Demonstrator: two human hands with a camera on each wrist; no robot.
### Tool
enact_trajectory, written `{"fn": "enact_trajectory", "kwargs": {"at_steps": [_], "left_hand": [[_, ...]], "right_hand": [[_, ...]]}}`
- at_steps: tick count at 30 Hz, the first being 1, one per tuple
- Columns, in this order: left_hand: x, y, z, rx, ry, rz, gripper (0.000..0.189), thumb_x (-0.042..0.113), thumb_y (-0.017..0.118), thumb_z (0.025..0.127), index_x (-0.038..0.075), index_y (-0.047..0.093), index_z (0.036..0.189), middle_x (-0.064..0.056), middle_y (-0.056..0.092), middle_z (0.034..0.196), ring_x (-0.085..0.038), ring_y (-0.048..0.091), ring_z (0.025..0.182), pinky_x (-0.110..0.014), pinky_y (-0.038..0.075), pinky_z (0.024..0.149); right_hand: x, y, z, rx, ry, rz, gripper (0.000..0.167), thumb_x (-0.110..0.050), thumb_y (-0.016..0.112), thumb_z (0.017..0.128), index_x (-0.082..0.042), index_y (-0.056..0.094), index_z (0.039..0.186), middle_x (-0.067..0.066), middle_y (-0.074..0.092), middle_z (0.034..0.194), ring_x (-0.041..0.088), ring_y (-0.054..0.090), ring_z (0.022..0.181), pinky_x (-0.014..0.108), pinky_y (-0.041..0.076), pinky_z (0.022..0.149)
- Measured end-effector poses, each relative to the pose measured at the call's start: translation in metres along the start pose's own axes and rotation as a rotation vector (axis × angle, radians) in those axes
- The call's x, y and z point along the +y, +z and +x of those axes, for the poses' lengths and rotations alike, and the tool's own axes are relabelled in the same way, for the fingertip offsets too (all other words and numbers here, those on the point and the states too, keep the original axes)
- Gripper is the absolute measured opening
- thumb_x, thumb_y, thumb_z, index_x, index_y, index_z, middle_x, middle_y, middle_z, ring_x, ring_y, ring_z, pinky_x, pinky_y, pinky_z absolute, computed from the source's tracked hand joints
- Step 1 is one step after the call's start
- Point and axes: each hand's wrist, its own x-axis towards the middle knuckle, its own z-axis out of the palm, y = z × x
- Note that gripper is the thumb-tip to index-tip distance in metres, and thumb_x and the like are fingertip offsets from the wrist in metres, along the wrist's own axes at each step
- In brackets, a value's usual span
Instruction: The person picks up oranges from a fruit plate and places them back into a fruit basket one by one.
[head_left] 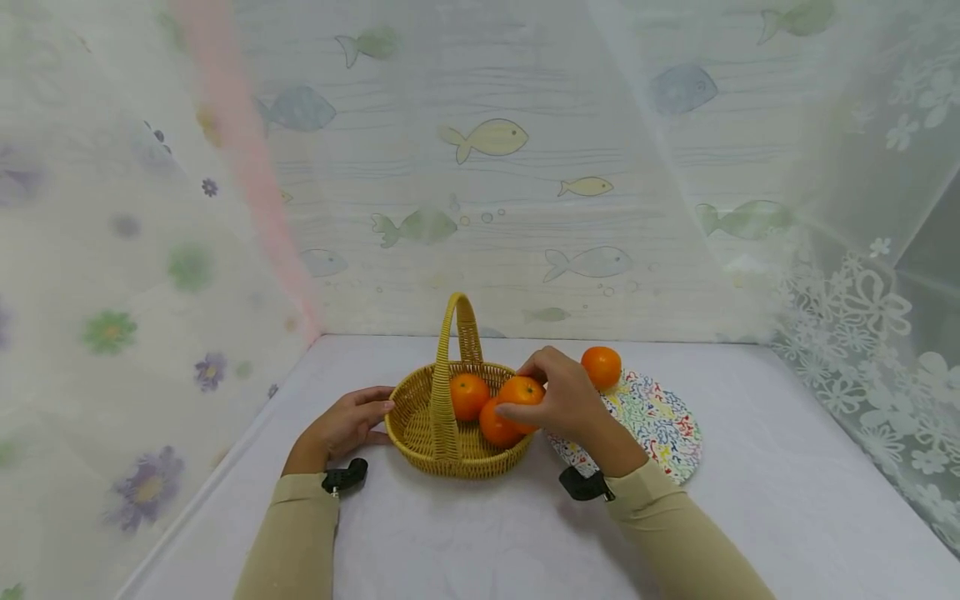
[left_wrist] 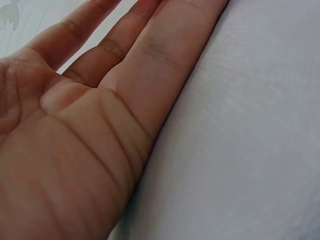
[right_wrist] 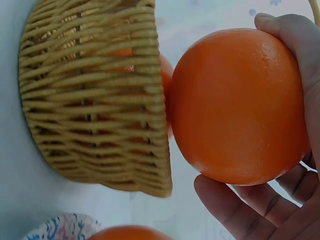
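Above the right end of the yellow wicker basket point(head_left: 423, 460), my right hand point(head_left: 572, 398) holds an orange point(head_left: 521, 389) between thumb and fingers. In the right wrist view this orange point(right_wrist: 240, 107) hangs just past the rim of the basket point(right_wrist: 95, 107). Two more oranges lie inside: one orange point(head_left: 469, 396) beside the handle, another orange point(head_left: 498, 423) partly hidden under the held one. At the basket's left end my left hand point(head_left: 351, 422) touches the rim with its fingertips. Its palm point(left_wrist: 75, 150) and extended fingers show in the left wrist view.
A round plate point(head_left: 675, 433) with a multicoloured pattern lies right of the basket, partly behind my right forearm. One orange point(head_left: 602, 367) sits at its far left edge. A white cloth point(head_left: 465, 542) covers the table, and sheer patterned curtains point(head_left: 480, 200) hang around it.
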Motion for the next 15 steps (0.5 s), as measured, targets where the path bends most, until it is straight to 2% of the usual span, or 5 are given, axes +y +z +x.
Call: {"fn": "enact_trajectory", "kwargs": {"at_steps": [8, 15], "left_hand": [[0.002, 0.0, -0.001, -0.006, 0.001, -0.002, 0.063, 0.028, 0.07, 0.1, 0.007, 0.045, 0.153, -0.013, 0.049, 0.155, -0.021, 0.059, 0.132, -0.053, 0.059, 0.096], [0.0, -0.002, 0.001, -0.019, 0.0, 0.023, 0.065, 0.031, 0.071, 0.099, 0.007, 0.045, 0.154, -0.013, 0.047, 0.157, -0.021, 0.057, 0.134, -0.052, 0.059, 0.096]], "right_hand": [[-0.006, 0.009, -0.001, 0.026, -0.048, -0.029, 0.047, -0.058, 0.09, 0.072, -0.028, 0.063, 0.095, -0.012, 0.058, 0.095, 0.009, 0.058, 0.083, 0.026, 0.057, 0.067], [-0.01, 0.015, -0.003, 0.048, -0.132, -0.116, 0.054, -0.056, 0.091, 0.073, -0.023, 0.067, 0.108, -0.01, 0.056, 0.103, 0.007, 0.058, 0.088, 0.023, 0.058, 0.073]]}}
